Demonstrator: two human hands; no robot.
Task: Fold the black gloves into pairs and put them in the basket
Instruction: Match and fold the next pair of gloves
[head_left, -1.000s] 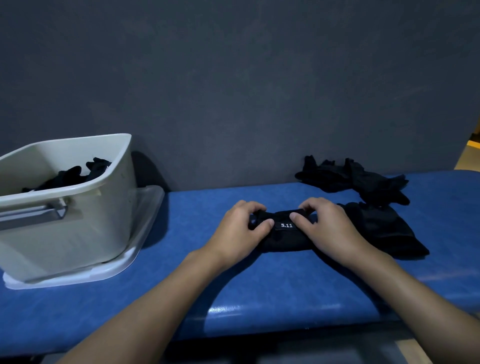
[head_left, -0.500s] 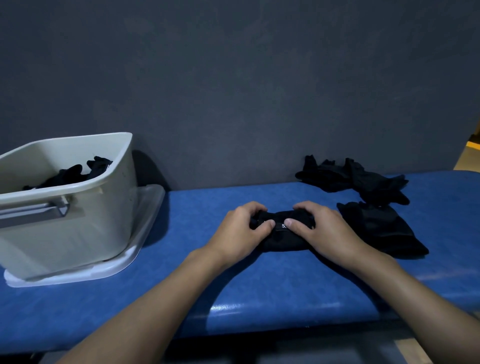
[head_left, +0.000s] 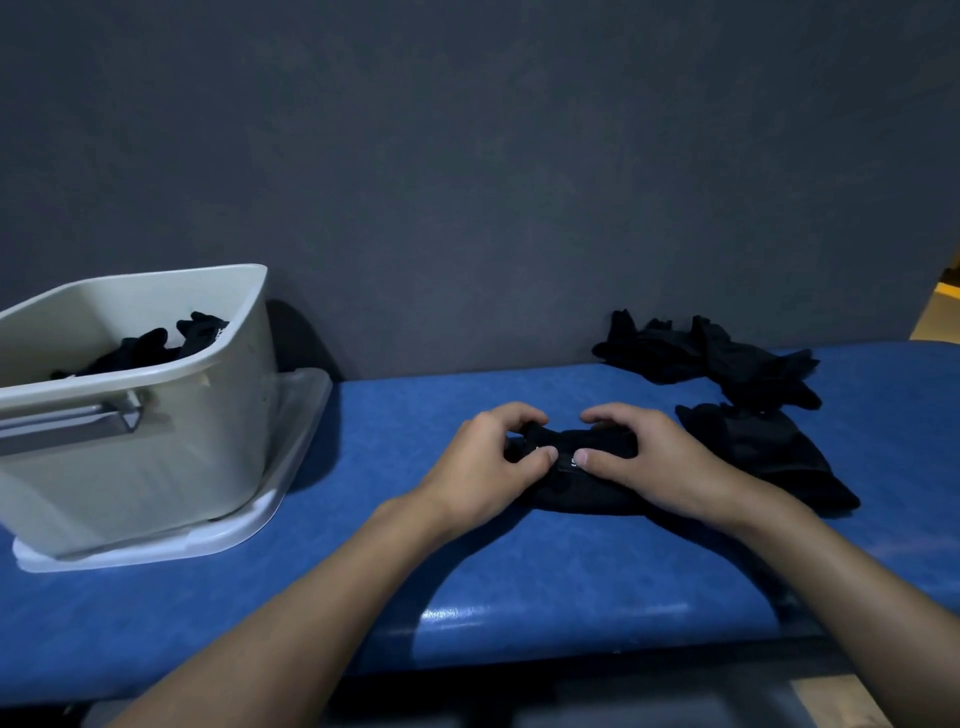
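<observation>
The far edge of the rolled bundle of black fabric gloves (head_left: 576, 496) is covered by curled fingers, and its white label is mostly hidden between the thumbs. The bundle lies on the blue padded worktop (head_left: 519, 577) and is clamped in the grip of the left hand (head_left: 483, 465) and the right hand (head_left: 657, 462). The beige plastic basket (head_left: 156, 447) is cut off at the left.

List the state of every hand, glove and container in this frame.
left hand, grips the folded pair.
right hand, grips the folded pair.
folded pair, rolled, on the bench.
basket, upright, holds black gloves.
loose gloves, unfolded, heaped at the back.
flat glove, lying beside the right hand.
</observation>
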